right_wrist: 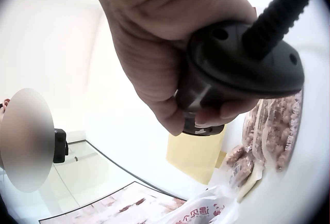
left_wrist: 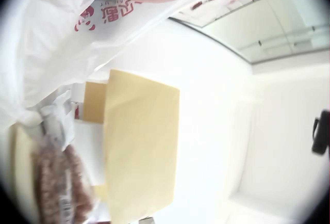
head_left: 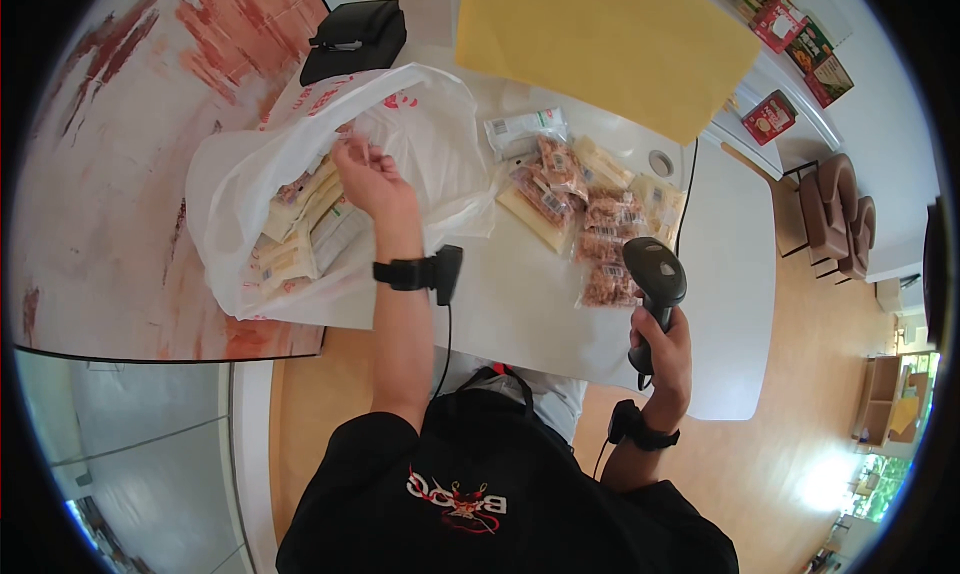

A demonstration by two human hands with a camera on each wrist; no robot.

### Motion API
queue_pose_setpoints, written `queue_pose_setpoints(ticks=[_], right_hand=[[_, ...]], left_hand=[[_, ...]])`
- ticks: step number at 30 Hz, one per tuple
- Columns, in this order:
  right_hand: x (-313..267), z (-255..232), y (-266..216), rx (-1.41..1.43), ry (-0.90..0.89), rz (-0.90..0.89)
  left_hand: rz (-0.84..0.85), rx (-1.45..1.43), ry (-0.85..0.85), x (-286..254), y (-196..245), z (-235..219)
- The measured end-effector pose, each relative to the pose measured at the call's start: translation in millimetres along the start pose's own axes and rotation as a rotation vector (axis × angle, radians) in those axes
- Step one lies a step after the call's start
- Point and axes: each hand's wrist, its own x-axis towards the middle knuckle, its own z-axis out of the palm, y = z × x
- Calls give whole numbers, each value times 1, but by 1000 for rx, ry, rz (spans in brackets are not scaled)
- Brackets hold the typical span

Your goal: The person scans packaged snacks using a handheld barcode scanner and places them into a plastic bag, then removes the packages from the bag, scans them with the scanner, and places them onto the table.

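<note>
My left hand (head_left: 375, 179) is inside the mouth of a white plastic bag (head_left: 455, 124) with red print, its fingers loosely bent and blurred near the bag's far wall. No packet shows between them. Below that hand, several pale packets (head_left: 290, 259) lie in the bag. In the left wrist view the fingers are mostly cut off at the top. My right hand (head_left: 672, 349) grips a black barcode scanner (head_left: 655, 274) by its handle, head up, at the table's front edge. Just beyond it lie clear packets of brown pieces (head_left: 610, 246) and pale packets (head_left: 662, 209).
A white packet (head_left: 525, 132) and a tape roll (head_left: 660, 162) lie on the white table (head_left: 480, 294). A large yellow sheet (head_left: 600, 44) spans the back. At the back left stands a black device (head_left: 355, 39). Boxes (head_left: 770, 119) line a shelf at right, near brown chairs (head_left: 835, 204).
</note>
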Motion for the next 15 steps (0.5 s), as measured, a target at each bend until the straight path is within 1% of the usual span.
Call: queue_pose_setpoints(ticks=[2, 3, 5, 6, 8, 9, 11, 12, 14, 15], right_hand=[[0, 0, -2, 15, 17, 6], [-1, 0, -2, 14, 17, 5], [0, 1, -1, 33, 35, 3], [-1, 1, 0, 40, 38, 2], [-1, 2, -1, 47, 53, -20], [-1, 2, -1, 54, 62, -19], [-2, 1, -3, 44, 47, -31], [-2, 0, -3, 51, 54, -29], [-2, -2, -2, 23, 55, -20], [-3, -2, -2, 28, 59, -16]], left_hand=[[-221, -338, -157, 26, 10, -9], [-222, -340, -157, 33, 16, -10], [-433, -522, -235, 47, 29, -10], [-435, -517, -241, 52, 34, -11], [-610, -666, -211, 61, 39, -12], [-618, -658, -217, 61, 41, -12], [-536, -553, -194, 58, 43, -13], [-542, -545, -198, 60, 42, -13], [-381, -428, -85, 64, 38, -14], [-384, -421, -87, 60, 40, -10]])
